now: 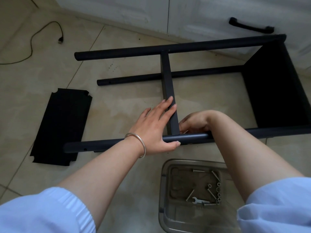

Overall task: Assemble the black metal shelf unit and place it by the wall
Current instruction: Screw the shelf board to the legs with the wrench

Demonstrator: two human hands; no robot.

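The black metal shelf unit lies on its side on the tiled floor, with long round posts [168, 49] and one shelf panel [276, 91] fixed at the right end. A middle shelf panel [166, 78] stands on edge between the posts. My left hand [156, 125] rests on this panel's edge with straight fingers, its thumb against the near post [104, 143]. My right hand [195, 122] reaches under the panel where it meets the near post, fingers curled; what they hold is hidden. A loose black shelf panel [62, 125] lies flat at the left.
A clear plastic tray [164, 190] near my knees holds several bolts, nuts and a small wrench [199, 201]. White cabinets with a black handle [250, 27] run along the back. A cable [42, 32] lies on the floor at the far left.
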